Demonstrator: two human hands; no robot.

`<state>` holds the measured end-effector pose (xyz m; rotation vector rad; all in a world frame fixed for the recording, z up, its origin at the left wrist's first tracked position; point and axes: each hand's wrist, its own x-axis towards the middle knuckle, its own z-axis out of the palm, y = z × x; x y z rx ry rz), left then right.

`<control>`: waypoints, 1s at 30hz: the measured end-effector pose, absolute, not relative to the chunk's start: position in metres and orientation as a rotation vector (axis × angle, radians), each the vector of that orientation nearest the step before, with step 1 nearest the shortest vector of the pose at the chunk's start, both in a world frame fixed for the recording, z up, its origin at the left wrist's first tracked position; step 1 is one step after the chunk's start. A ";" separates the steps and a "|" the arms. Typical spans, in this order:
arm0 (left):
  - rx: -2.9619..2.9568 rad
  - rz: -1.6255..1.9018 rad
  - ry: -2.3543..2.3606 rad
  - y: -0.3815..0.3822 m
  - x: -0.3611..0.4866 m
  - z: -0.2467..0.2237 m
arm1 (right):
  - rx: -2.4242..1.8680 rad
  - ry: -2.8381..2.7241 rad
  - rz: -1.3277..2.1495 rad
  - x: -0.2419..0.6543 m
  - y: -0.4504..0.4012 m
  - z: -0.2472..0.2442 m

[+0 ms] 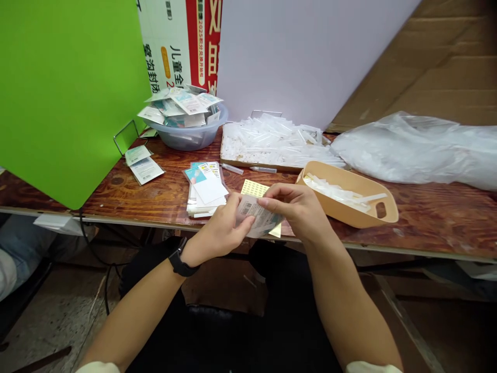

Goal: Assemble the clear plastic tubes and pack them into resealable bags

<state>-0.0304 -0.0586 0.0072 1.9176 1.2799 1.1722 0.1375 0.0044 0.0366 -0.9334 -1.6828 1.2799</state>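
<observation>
Two bare hands of ours hold one printed packet [258, 215] between them, above the front edge of the wooden table [128, 194]. Our left hand [221, 228], with a dark watch [180, 259] at its wrist, grips the packet's left side, thumb across the front; most of its other fingers are hidden, so we cannot tell how they lie. Our right hand [301, 207] pinches the upper edge between thumb and forefinger, the remaining fingers curled and partly out of sight. Behind the packet we see a yellow sticker sheet [253, 187], partly covered by it and our right hand. Just left of the sheet lies a stack of cards [209, 190]; to the right stands a tan basket [349, 218] with whitish strips [336, 194] inside. Farther back we have a shallow tray [236, 155] heaped with clear plastic tubes [272, 134], two loose tubes [264, 169] in front of it, and a translucent bluish bowl [190, 139] piled with packaged cards [188, 103]. A couple more packages [144, 166] rest left of our stack, near a metal stand [126, 139] and the green panel [70, 93], while a crumpled clear plastic bag [411, 150] spreads over the table behind our basket
</observation>
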 end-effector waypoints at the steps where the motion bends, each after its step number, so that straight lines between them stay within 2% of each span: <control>1: 1.915 1.159 1.260 -0.057 -0.030 0.004 | -0.949 -1.629 1.301 0.138 0.006 0.035; 5: 1.998 1.247 1.103 -0.052 -0.033 0.000 | -0.980 -1.517 1.334 0.138 0.009 0.029; 8: 2.027 1.181 0.983 -0.050 -0.036 0.001 | -0.990 -1.588 1.233 0.138 0.011 0.024; 12: 1.822 1.159 1.001 -0.046 -0.038 0.001 | -0.900 -1.804 0.650 0.138 0.007 0.022; 14: 1.656 1.253 1.073 -0.042 -0.041 -0.001 | -0.720 -1.959 0.359 0.140 0.003 0.022; 16: 1.475 1.337 1.108 -0.038 -0.046 -0.004 | -0.517 -2.165 0.224 0.141 -0.001 0.021; 22: 1.109 1.334 1.086 -0.034 -0.055 -0.007 | -0.438 -2.272 0.085 0.136 -0.008 0.010; 26: 1.048 1.340 1.080 -0.034 -0.055 -0.004 | -0.360 -2.121 0.214 0.137 -0.012 0.009; 28: 0.991 1.414 1.075 -0.032 -0.057 -0.003 | -0.486 -1.976 0.270 0.150 -0.004 0.008; 30: 0.933 1.467 1.065 -0.029 -0.061 -0.004 | -0.803 -1.784 0.159 0.175 0.015 0.005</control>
